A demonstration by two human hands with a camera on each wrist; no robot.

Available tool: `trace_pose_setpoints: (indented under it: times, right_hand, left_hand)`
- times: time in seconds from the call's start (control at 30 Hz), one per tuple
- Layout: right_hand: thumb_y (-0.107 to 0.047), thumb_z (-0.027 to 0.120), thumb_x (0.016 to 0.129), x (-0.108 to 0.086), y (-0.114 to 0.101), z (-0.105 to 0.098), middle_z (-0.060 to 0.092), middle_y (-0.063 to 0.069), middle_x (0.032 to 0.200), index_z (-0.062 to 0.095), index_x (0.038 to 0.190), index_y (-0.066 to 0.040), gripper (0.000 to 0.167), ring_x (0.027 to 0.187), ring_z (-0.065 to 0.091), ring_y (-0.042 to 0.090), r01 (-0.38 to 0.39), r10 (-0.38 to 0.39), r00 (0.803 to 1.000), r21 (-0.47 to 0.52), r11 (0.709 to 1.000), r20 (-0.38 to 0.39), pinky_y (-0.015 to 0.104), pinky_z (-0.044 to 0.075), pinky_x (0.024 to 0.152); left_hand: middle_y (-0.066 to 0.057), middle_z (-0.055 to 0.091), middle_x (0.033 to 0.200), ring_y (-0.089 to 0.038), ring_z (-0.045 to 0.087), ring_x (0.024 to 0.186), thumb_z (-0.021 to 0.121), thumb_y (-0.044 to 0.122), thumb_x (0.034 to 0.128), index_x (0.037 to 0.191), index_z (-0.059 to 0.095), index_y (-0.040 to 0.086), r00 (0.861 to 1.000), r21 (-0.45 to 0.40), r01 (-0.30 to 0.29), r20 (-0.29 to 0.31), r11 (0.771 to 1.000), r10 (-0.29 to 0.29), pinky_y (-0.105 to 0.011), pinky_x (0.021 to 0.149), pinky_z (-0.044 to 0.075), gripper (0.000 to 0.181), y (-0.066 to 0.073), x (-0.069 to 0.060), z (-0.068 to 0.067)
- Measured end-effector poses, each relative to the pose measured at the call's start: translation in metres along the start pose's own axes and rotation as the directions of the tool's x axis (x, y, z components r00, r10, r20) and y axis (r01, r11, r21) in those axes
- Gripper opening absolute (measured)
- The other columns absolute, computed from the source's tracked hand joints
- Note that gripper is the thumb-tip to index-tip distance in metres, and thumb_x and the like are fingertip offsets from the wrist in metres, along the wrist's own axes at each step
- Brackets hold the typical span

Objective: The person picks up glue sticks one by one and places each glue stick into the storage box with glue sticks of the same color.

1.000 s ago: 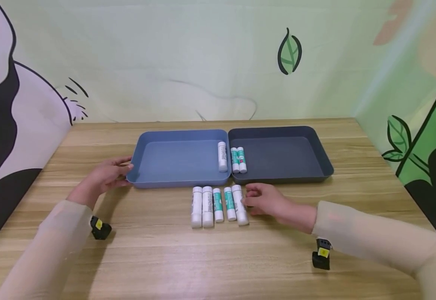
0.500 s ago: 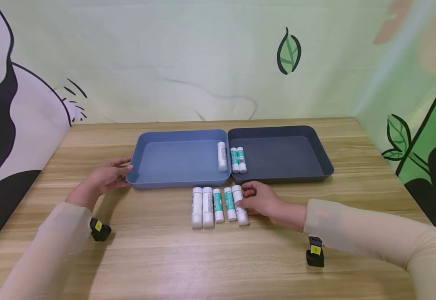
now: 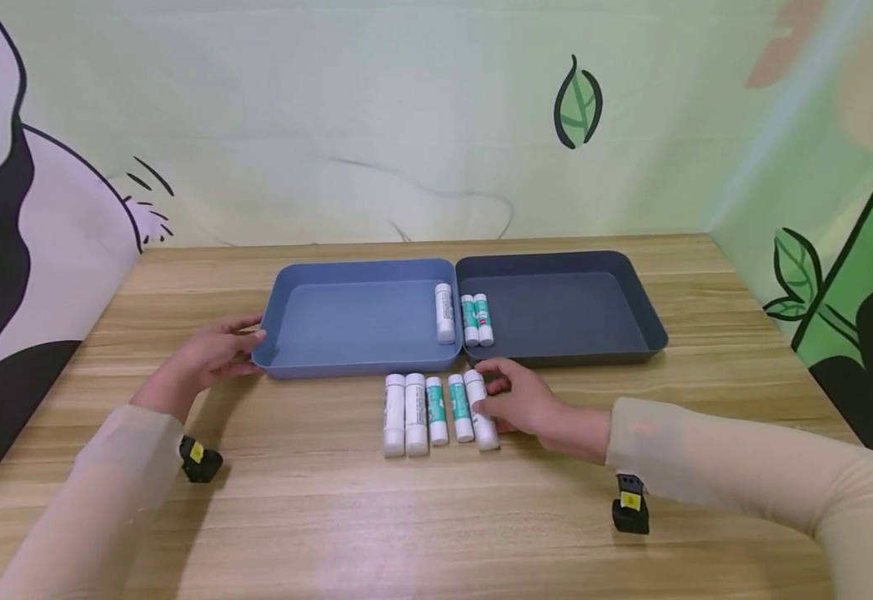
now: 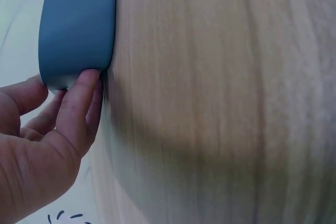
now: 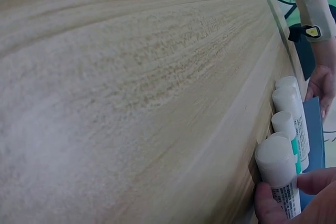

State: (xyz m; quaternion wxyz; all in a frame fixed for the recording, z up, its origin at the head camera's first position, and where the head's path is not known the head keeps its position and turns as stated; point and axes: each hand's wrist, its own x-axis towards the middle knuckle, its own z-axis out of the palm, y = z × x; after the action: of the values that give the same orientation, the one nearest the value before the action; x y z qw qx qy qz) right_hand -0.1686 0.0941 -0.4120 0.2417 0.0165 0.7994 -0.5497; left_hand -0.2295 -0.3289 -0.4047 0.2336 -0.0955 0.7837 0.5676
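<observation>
My right hand (image 3: 522, 402) holds the rightmost large white glue stick (image 3: 483, 421) between thumb and fingers. In the right wrist view this glue stick (image 5: 275, 160) still lies in the row, its base toward the camera. Left of it on the table are two green-and-white glue sticks, one here (image 3: 460, 408) and one there (image 3: 437, 410), then two large white glue sticks (image 3: 416, 415). My left hand (image 3: 214, 354) touches the left end of the blue tray (image 3: 361, 367); in the left wrist view its fairly straight fingers (image 4: 79, 100) rest against the tray's corner.
One white glue stick (image 3: 445, 313) lies at the blue tray's right side. A dark grey tray (image 3: 579, 360) adjoins it, with two green-and-white glue sticks (image 3: 484, 320) at its left side. Behind the wooden table (image 3: 316, 533) hangs a printed backdrop (image 3: 293, 125).
My right hand has moved slightly left, from beside the rightmost white glue stick to hold it. The left hand, trays and other glue sticks look unmoved.
</observation>
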Motion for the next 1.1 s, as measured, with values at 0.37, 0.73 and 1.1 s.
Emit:
trace_pose_setpoints:
  times: [0.37,0.73,1.1]
  right_hand:
    - [0.004,0.062,0.090,0.003,-0.007,0.003,0.051,0.020,0.123,0.046,0.151,-0.004,0.063,0.089,0.062,0.023,-0.035,0.039,0.998,-0.095,0.995,0.042,0.033,0.061,0.067]
    - [0.010,0.059,0.087,-0.004,-0.010,0.005,0.048,0.020,0.125,0.047,0.143,-0.003,0.060,0.093,0.060,0.025,-0.034,0.034,0.999,-0.010,0.999,0.015,0.032,0.059,0.067]
    - [0.009,0.059,0.091,-0.008,-0.012,-0.008,0.054,0.025,0.131,0.040,0.150,-0.002,0.063,0.098,0.062,0.024,-0.064,0.062,0.997,0.050,0.997,0.042,0.033,0.060,0.074]
  left_hand:
    - [-0.027,0.024,0.164,0.008,0.058,0.090,0.041,0.019,0.1110,0.165,0.011,0.008,1.000,0.015,0.015,-0.005,1.000,-0.015,-0.018,0.086,0.059,0.062,-0.002,0.000,0.001]
    - [-0.023,0.028,0.159,0.009,0.056,0.090,0.041,0.019,0.1110,0.164,0.010,0.006,1.000,0.020,0.004,-0.001,1.000,-0.004,-0.016,0.083,0.058,0.063,-0.001,0.002,-0.001]
    - [-0.021,0.033,0.155,0.008,0.059,0.088,0.044,0.019,0.1101,0.164,0.012,0.007,1.000,0.006,0.015,-0.014,1.000,-0.015,-0.017,0.085,0.059,0.064,-0.001,0.000,0.001]
